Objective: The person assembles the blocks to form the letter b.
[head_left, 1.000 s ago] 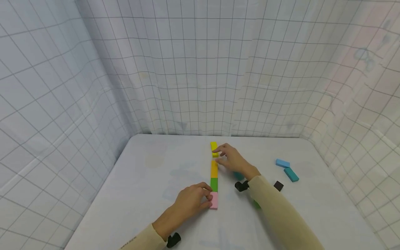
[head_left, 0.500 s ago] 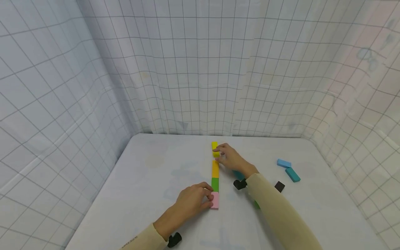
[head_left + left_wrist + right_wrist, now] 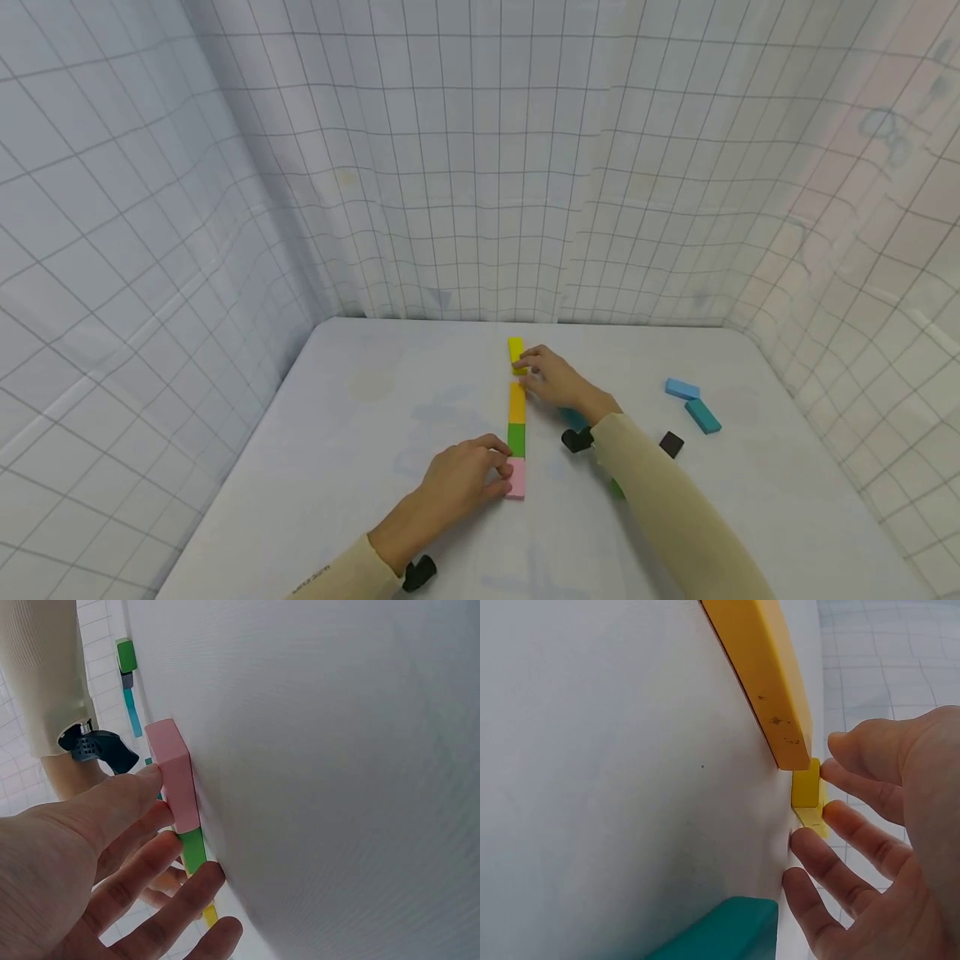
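In the head view a row of blocks runs away from me: a pink block (image 3: 516, 480), a green block (image 3: 517, 440), an orange block (image 3: 517, 403) and, past a small gap, yellow at the far end (image 3: 515, 344). My left hand (image 3: 461, 477) rests at the pink block's left side; in the left wrist view its thumb touches the pink block (image 3: 176, 776) and its other fingers are spread. My right hand (image 3: 558, 379) reaches over the gap. In the right wrist view its index fingertip is at the yellow block (image 3: 806, 784), thumb apart from it.
A teal block (image 3: 573, 418) lies under my right wrist. Further right are a light blue block (image 3: 682, 389), another teal block (image 3: 702, 416) and a black block (image 3: 671, 444). My right sleeve partly hides a green block (image 3: 617, 489). Gridded white curtains (image 3: 480, 167) surround the white table (image 3: 360, 467).
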{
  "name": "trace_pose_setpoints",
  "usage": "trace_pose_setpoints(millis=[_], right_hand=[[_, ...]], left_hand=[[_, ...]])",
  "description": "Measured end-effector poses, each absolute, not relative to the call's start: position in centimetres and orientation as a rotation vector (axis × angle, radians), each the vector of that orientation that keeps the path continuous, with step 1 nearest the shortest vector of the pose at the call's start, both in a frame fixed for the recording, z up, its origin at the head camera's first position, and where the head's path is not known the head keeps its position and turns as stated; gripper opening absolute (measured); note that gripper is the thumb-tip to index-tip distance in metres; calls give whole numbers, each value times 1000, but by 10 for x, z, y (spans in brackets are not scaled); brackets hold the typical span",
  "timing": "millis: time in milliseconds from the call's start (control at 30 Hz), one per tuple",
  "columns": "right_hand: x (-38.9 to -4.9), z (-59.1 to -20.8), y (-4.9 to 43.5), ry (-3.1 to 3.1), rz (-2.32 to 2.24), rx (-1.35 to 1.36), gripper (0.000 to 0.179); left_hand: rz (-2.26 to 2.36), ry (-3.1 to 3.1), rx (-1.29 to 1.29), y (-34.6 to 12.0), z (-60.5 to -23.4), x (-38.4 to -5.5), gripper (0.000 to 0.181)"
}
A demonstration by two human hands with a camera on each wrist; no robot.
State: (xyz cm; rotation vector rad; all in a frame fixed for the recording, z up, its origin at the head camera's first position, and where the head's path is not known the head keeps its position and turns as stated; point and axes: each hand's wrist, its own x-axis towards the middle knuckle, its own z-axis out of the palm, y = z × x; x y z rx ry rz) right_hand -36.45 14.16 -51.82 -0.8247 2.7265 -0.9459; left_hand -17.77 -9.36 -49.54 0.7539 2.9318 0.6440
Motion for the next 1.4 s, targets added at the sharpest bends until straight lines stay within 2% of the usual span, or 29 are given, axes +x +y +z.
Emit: trace_pose_setpoints(millis=[567, 833, 1067, 1400], right_hand=[[-355, -512, 140, 2712, -938, -796, 42], [-369, -535, 148, 2752, -931, -980, 48], [-352, -517, 142, 2714, -966, -853, 46], [-344, -515, 140, 2744, -907, -816, 44]], left_hand=[[612, 2935, 735, -93, -494, -178, 7], [616, 2932, 735, -94, -495, -179, 7], [620, 2933, 738, -93, -495, -179, 8], [620, 2931, 740, -94, -497, -181, 8]])
